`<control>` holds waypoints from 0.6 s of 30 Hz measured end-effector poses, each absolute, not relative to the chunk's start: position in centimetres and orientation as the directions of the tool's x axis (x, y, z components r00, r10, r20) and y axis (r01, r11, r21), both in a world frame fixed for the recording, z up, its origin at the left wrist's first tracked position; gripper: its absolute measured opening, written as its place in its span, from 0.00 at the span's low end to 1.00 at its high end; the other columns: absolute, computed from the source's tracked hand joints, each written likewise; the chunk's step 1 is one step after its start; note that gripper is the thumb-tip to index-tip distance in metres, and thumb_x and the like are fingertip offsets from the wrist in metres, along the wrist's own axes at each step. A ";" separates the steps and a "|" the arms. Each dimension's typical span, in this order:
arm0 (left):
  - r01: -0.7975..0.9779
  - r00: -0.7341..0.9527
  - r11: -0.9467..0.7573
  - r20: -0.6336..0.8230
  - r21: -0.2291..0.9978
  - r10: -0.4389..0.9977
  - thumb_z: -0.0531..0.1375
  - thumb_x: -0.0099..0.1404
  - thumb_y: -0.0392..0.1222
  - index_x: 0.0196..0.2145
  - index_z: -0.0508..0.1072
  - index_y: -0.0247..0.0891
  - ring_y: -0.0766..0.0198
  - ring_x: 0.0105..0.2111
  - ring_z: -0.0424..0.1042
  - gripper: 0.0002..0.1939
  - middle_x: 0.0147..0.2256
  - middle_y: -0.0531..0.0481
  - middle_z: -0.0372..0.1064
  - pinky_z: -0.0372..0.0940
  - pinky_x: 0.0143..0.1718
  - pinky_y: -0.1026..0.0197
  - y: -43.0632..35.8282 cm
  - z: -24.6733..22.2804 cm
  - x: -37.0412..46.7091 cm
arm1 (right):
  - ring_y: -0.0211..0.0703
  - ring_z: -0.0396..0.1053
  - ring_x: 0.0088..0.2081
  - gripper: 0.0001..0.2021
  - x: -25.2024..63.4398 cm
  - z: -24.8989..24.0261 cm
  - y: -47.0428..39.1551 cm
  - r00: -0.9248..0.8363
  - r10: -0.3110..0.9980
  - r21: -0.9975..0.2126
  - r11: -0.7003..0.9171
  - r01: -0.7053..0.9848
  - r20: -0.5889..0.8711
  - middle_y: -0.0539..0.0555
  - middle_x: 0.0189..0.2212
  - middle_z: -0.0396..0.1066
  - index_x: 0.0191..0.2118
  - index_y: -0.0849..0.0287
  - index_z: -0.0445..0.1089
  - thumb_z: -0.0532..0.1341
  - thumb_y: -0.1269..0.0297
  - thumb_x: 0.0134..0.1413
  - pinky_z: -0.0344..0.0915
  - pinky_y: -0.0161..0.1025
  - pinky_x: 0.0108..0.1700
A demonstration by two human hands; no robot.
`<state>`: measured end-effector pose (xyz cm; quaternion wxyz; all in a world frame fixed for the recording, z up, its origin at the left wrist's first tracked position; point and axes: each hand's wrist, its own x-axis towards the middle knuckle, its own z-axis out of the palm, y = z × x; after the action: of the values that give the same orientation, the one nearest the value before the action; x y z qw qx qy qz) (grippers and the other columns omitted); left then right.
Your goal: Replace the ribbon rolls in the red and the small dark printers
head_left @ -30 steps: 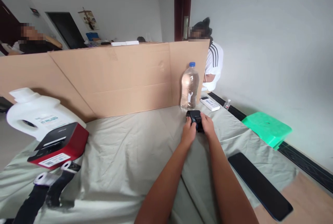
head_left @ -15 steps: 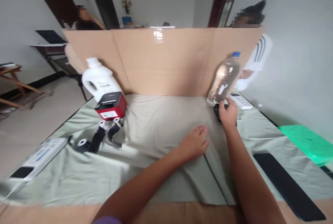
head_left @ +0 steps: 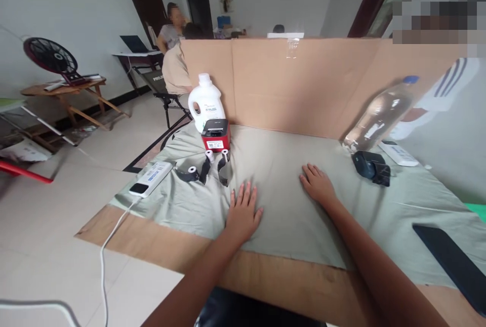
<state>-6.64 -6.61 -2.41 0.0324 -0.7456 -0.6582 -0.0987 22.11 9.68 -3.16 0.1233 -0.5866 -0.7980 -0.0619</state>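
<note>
My left hand [head_left: 243, 215] lies flat on the grey-green cloth [head_left: 279, 200], fingers spread and holding nothing. Farther right, my right hand [head_left: 318, 184] also rests palm down on the cloth with its fingers extended. Nearest to the left hand are small white rolls with black strips [head_left: 224, 170], just below a red and black box-shaped device [head_left: 216, 137]. A white jug with a handle [head_left: 207, 101] stands behind that device. To the right of my right hand sits a black object [head_left: 371, 167], its kind unclear, in front of a clear bottle with a blue cap [head_left: 383, 114].
A cardboard panel [head_left: 304, 86] stands along the back. A white device with a cable [head_left: 152, 179] lies at left, another white device [head_left: 398, 154] at right. A dark phone-like slab [head_left: 451, 261] is at the near right. People are beyond the panel; a fan [head_left: 56, 56] stands left.
My right hand has left the black object by the bottle and come down onto the cloth. My left hand has moved left and lies flatter. The view has swung left.
</note>
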 end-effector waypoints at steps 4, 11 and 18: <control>0.984 0.109 -0.137 0.224 0.113 0.968 0.45 0.73 0.52 0.71 0.46 0.36 0.49 0.71 0.38 0.34 0.72 0.43 0.33 0.42 0.68 0.35 -7.4 -3.0 -6.5 | 0.60 0.55 0.65 0.28 22.2 -3.0 8.6 -0.292 0.919 -0.023 0.309 0.951 0.263 0.67 0.65 0.58 0.64 0.67 0.62 0.45 0.55 0.68 0.56 0.55 0.63; 0.982 0.090 -0.122 0.209 0.147 0.974 0.45 0.73 0.53 0.70 0.50 0.39 0.48 0.71 0.40 0.32 0.71 0.45 0.39 0.40 0.67 0.31 -9.5 -2.9 -6.4 | 0.60 0.55 0.66 0.28 22.2 -3.4 5.6 -0.286 0.913 -0.032 0.308 0.951 0.292 0.65 0.65 0.59 0.64 0.66 0.62 0.45 0.55 0.67 0.56 0.57 0.63; 0.980 0.089 -0.120 0.191 0.158 0.978 0.45 0.73 0.53 0.69 0.53 0.39 0.47 0.70 0.43 0.31 0.71 0.44 0.41 0.42 0.67 0.32 -9.7 -2.0 -6.2 | 0.62 0.54 0.66 0.28 21.8 -3.0 1.6 -0.267 0.920 -0.067 0.298 0.952 0.286 0.64 0.65 0.59 0.64 0.66 0.63 0.45 0.54 0.66 0.53 0.58 0.65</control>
<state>-6.18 -9.74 -2.04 0.0049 -0.7380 -0.6632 -0.1247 21.82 1.61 -3.03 0.1364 -0.5897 -0.7938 -0.0591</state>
